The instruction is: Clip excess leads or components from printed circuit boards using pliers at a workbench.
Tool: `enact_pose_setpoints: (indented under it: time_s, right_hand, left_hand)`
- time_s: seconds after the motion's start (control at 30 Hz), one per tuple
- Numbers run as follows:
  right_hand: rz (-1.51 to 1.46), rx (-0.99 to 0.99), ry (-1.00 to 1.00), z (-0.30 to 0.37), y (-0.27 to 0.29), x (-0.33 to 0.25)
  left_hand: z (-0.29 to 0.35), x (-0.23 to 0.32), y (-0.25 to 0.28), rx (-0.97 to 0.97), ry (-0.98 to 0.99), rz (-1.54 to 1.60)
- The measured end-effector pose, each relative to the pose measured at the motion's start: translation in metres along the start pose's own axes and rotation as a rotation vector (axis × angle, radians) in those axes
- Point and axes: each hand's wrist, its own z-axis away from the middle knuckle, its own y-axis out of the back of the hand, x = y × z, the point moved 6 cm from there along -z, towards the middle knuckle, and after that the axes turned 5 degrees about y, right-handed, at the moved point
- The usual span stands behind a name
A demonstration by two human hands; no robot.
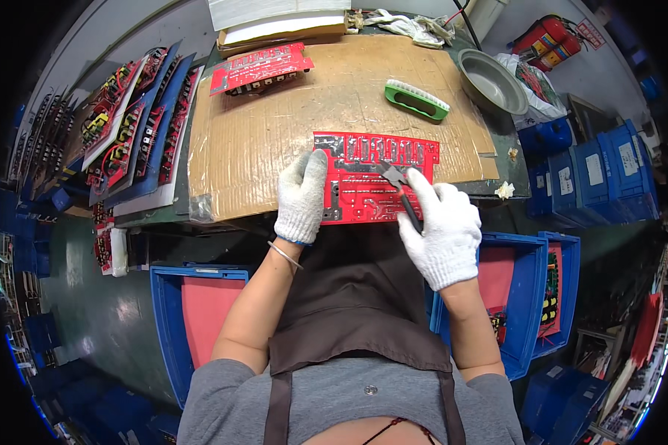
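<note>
Board (369, 194) right at centre of frame, left edge pinched in left hand (301, 194)! Right hand (444, 231) wrapped round cutters (393, 176), metal head over board. Farther out: brush (417, 102) upper right, bowl (495, 80) beyond, second board (260, 67) upper left.

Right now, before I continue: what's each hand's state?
White-gloved left hand: closed, holding the left edge of a red rectangular circuit board.
White-gloved right hand: closed, holding a black-handled grey metal hand tool over the board.
</note>
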Motion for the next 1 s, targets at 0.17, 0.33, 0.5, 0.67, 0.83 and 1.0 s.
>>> enact_pose_setpoints:
  time_s: [0.17, 0.33, 0.5, 0.67, 0.83, 1.0]
  right_hand:
    - [0.092, -0.022, 0.035, -0.009, -0.004, -0.018]
    - [0.145, -0.111, -0.024, -0.005, -0.012, -0.026]
    - [-0.467, -0.056, -0.273, 0.000, -0.027, 0.004]
    - [-0.734, 0.069, -0.492, 0.024, -0.031, 0.065]
    - [-1.263, 0.199, -0.889, 0.047, -0.030, 0.104]
    - [-1.194, -0.185, -0.646, 0.050, -0.051, 0.057]
  left_hand:
    - [0.001, -0.001, 0.000, 0.003, -0.021, -0.008]
    - [0.006, 0.003, -0.002, -0.006, -0.056, -0.042]
    - [0.010, 0.002, 0.000, 0.000, -0.073, -0.041]
    - [-0.001, 0.000, -0.001, 0.001, -0.070, -0.035]
    - [-0.008, 0.003, -0.002, -0.014, -0.065, 0.004]
    - [0.010, 0.011, 0.001, -0.004, -0.001, -0.006]
